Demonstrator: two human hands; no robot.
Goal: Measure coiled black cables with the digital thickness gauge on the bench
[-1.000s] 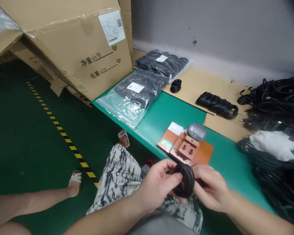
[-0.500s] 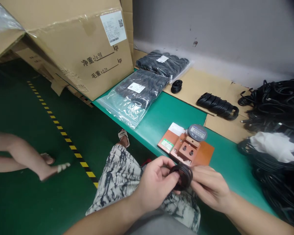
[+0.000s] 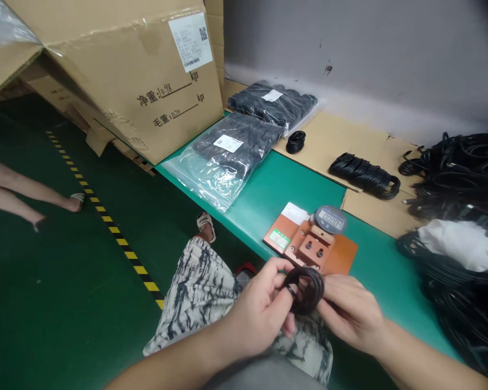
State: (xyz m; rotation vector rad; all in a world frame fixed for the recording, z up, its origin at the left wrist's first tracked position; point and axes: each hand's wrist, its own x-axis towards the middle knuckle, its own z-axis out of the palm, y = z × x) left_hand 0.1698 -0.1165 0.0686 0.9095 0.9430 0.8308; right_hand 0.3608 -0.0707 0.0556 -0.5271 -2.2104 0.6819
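A small coil of black cable is held between my two hands, over my lap and just in front of the table edge. My left hand is closed on the coil's left side, its thumb pressed on the loops. On the coil's right side, my right hand is closed with fingers bent against the loops; its fingertips are partly hidden. Just beyond the coil, a copper-coloured gauge fixture with a round digital dial stands on the green table.
A large cardboard box stands at the left. Clear bags of coiled cables lie beside it. A single coil and a row of coils rest on cardboard. Loose cables and a white cloth lie at right. Another person's legs show at left.
The coil has turned a little, its ring now facing me more openly, and my left fingers have shifted on it. The other person's legs have moved away at the left.
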